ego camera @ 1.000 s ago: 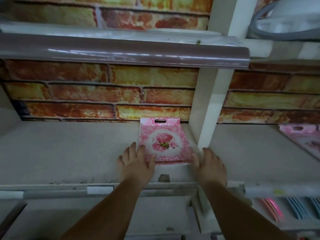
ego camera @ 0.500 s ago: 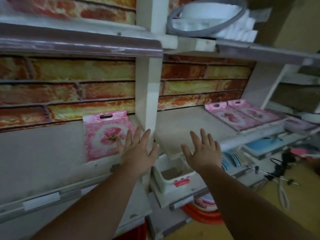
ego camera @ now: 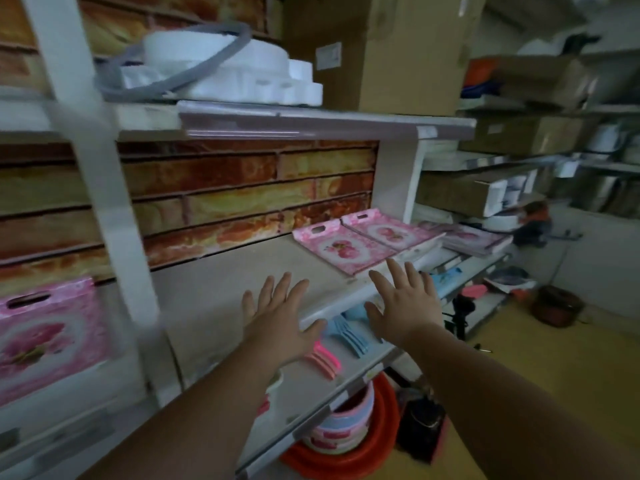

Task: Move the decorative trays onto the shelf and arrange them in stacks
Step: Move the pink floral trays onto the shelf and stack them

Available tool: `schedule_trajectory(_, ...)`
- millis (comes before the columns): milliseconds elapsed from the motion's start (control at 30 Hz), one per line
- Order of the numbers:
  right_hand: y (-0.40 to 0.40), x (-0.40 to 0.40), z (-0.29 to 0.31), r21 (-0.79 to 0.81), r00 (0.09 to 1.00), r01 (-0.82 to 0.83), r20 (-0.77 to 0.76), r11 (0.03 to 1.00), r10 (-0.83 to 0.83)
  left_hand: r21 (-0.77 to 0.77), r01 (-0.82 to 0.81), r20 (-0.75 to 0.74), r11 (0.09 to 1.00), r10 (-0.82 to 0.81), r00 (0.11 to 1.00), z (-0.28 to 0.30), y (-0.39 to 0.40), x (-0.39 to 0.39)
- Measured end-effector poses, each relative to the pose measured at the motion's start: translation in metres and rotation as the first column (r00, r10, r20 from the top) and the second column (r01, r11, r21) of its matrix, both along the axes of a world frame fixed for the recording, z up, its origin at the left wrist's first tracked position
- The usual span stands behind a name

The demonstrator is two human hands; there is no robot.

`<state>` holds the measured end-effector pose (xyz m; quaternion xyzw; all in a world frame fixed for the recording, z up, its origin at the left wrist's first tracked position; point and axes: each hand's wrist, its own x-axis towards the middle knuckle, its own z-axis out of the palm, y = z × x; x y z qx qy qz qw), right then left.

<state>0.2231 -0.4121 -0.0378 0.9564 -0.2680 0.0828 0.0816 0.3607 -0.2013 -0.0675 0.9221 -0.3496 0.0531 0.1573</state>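
Note:
A pink floral tray (ego camera: 45,337) lies flat on the shelf's left bay, left of a white post (ego camera: 114,237). In the right bay, two more pink floral trays lie side by side at the far end: the nearer tray (ego camera: 341,249) and the farther tray (ego camera: 391,232). My left hand (ego camera: 277,318) hovers over the grey shelf board (ego camera: 221,299) with fingers spread, holding nothing. My right hand (ego camera: 405,301) is spread too, at the shelf's front edge just short of the nearer tray.
Below the shelf, a lower board holds blue plastic forks (ego camera: 346,336) and pink plastic forks (ego camera: 323,358). Stacked tubs (ego camera: 343,431) stand on the floor. White foam packing (ego camera: 221,64) and a cardboard box (ego camera: 391,50) sit on the upper shelf. More shelving fills the right wall.
My view has swung right. Both hands have left the tray in the left bay and moved right, across the post, towards the two trays at the far end.

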Motion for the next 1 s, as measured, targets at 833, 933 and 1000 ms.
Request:
schedule_trajectory(833, -0.318, 0.061, -0.028, 0.044, 0.988, 0.151, -0.029, 0.988, -0.150, 0.067, 0.124, -0.119, 0.990, -0.115, 0.986, -0.041, -0.352, 0.118)
schedule_trajectory(933, -0.340, 0.094, -0.026, 0.024, 0.990, 0.140, -0.039, 0.990, -0.139, 0.120, 0.101, -0.082, 0.988, -0.091, 0.992, -0.051, -0.369, 0.132)
schedule_trajectory(1000, -0.351, 0.113, -0.032, 0.022, 0.990, 0.135, -0.053, 0.991, -0.133, 0.144, 0.088, -0.072, 0.986, -0.078, 0.994, -0.057, -0.374, 0.137)
